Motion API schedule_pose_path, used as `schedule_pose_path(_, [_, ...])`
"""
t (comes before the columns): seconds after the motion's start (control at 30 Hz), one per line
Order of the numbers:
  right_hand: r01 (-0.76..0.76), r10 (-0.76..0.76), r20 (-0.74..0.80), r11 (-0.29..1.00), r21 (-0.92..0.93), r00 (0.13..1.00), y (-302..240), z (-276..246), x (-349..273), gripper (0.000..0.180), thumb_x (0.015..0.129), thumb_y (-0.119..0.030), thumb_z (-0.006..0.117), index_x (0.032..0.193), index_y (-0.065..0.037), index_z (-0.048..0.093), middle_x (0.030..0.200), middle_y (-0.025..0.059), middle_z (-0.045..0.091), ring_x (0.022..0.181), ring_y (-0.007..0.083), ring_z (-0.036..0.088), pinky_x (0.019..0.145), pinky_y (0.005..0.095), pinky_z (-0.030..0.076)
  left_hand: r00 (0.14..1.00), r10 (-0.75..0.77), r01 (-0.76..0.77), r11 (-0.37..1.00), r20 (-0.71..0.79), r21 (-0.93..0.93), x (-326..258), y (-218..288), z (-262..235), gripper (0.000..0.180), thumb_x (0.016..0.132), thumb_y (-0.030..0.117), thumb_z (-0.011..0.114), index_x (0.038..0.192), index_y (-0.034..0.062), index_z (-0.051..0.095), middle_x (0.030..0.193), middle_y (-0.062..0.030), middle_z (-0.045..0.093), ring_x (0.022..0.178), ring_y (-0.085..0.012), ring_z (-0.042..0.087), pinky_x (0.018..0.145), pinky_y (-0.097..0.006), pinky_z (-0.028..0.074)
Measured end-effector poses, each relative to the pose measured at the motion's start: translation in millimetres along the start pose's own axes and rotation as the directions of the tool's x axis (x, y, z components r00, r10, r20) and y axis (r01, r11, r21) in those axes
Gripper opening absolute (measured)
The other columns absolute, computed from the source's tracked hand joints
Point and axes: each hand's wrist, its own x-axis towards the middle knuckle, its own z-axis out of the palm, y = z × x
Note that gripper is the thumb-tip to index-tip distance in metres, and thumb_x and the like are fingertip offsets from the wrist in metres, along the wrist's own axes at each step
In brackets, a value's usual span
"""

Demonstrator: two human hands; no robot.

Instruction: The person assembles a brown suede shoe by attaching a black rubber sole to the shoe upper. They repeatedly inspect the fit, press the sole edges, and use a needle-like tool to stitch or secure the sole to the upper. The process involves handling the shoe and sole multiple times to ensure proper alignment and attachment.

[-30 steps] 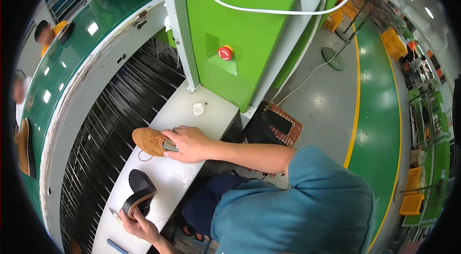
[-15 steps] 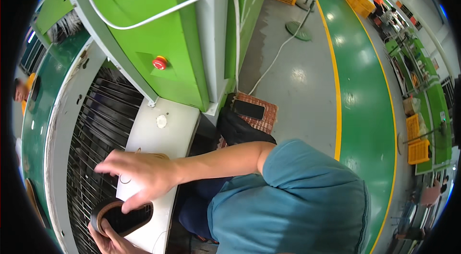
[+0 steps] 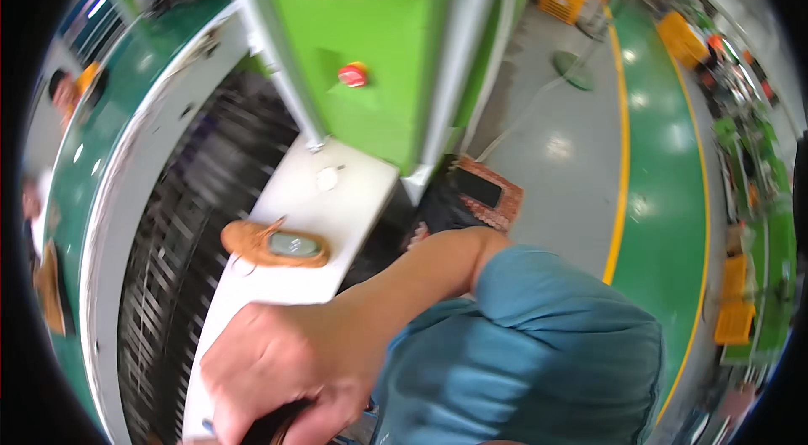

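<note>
My right hand (image 3: 286,369) is closed with its fingers curled down around a dark shoe sole (image 3: 278,424) at the lower edge; most of the sole is hidden under the hand or cut off. Of my left hand, at most a sliver of skin shows at the bottom edge, its fingers out of sight. Beyond the right hand, a tan shoe (image 3: 252,241) with a grey insole lies untouched on the white board (image 3: 358,180), toe to the left.
Left of the board runs a dark slatted conveyor (image 3: 202,193). A green machine housing (image 3: 370,108) with a red button (image 3: 353,75) stands at the far end. A phone (image 3: 477,188) lies on a reddish woven surface at right. People sit beyond the conveyor.
My right hand has come down toward the lower edge and closed on the dark sole, which my left hand held before. The tan shoe has come into sight. The whole view has shifted.
</note>
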Motion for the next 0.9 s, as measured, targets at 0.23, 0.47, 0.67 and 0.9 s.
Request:
schedule_pose_path(0.23, [-0.518,0.553,0.095,0.819,-0.245,0.828,10.0,-60.5,-9.7,0.087,0.077,-0.034,0.105,0.146,0.000,0.062,0.126,0.0135,0.071,0.111,0.0267,0.073,0.097,0.0390,0.059,0.849,-0.022,-0.042,0.993,-0.528,-0.109,77.5,-29.4,94.0,0.036,0.087,0.021,0.086,0.108,-0.0058,0.073,0.091,-0.0054,0.064,0.079,-0.0129,0.060,0.070,-0.026,0.047])
schedule_pose_path(0.47, [-0.672,0.962,-0.198,-0.019,-0.740,0.190,70.1,-137.9,-85.4,0.129,0.072,-0.067,0.097,0.166,0.004,0.044,0.146,0.0266,0.066,0.130,0.0357,0.070,0.111,0.0440,0.056,0.813,-0.342,0.131,0.896,-0.471,-0.425,102.0,-147.4,101.5,0.028,0.099,0.016,0.088,0.118,-0.0022,0.079,0.104,-0.0028,0.081,0.094,-0.0069,0.072,0.088,-0.024,0.057])
schedule_pose_path(0.67, [-0.513,0.955,-0.223,-0.095,-0.853,0.194,96.7,-129.9,-122.5,0.097,0.086,-0.057,0.086,0.155,0.004,0.058,0.146,0.0312,0.068,0.136,0.0410,0.067,0.117,0.0471,0.051,0.795,-0.384,0.083,0.835,-0.469,-0.543,98.4,-183.5,113.2,0.027,0.101,0.015,0.087,0.118,-0.0017,0.075,0.104,-0.0033,0.080,0.094,-0.0069,0.071,0.086,-0.023,0.057])
schedule_pose_path(0.9, [-0.629,0.904,-0.189,0.105,-0.770,0.383,95.4,-131.0,-151.4,0.071,0.099,-0.038,0.078,0.152,0.005,0.058,0.136,0.0265,0.067,0.131,0.0432,0.064,0.115,0.0484,0.049,0.810,-0.408,0.034,0.750,-0.422,-0.660,90.1,-196.7,107.8,0.032,0.097,0.004,0.087,0.124,-0.0035,0.070,0.110,-0.0075,0.080,0.097,-0.0097,0.074,0.090,-0.024,0.060])
